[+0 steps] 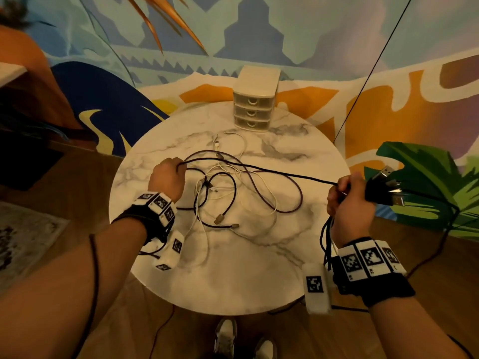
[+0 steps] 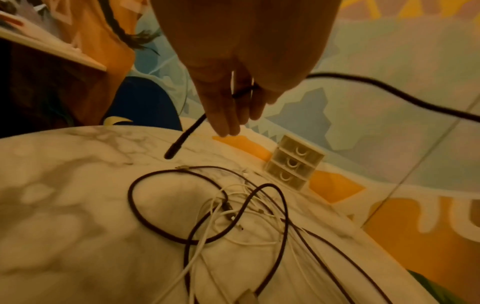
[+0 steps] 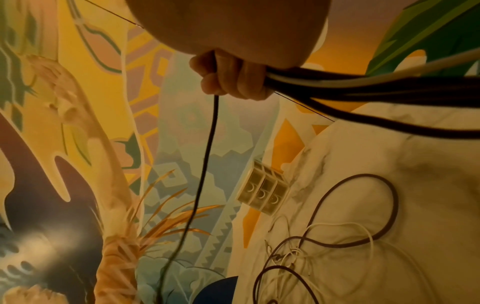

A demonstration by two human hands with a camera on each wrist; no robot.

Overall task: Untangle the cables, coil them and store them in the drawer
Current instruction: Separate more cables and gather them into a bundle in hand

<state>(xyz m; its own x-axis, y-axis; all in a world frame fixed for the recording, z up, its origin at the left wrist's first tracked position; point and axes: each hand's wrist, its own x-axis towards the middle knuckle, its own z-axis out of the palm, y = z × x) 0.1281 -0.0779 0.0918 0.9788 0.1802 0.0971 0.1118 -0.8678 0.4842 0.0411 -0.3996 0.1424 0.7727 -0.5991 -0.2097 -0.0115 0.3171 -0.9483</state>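
Head view: both hands, left [image 1: 167,178] and right [image 1: 348,203], grip one taut black cable [image 1: 259,168].

Bare forearms, no sleeves. Left wrist band [image 1: 155,208] — black strap carrying white blocks printed with black-and-white square fiducial markers; two more white marker blocks hang below it, plus a thin dark lead [image 1: 94,268] running back along the forearm. Right wrist band [image 1: 373,265] — same black strap, three white marker tiles on top, a white box [image 1: 316,288] with one marker on the inner side. Light sneakers [image 1: 225,338] with darker panels show below the table edge.
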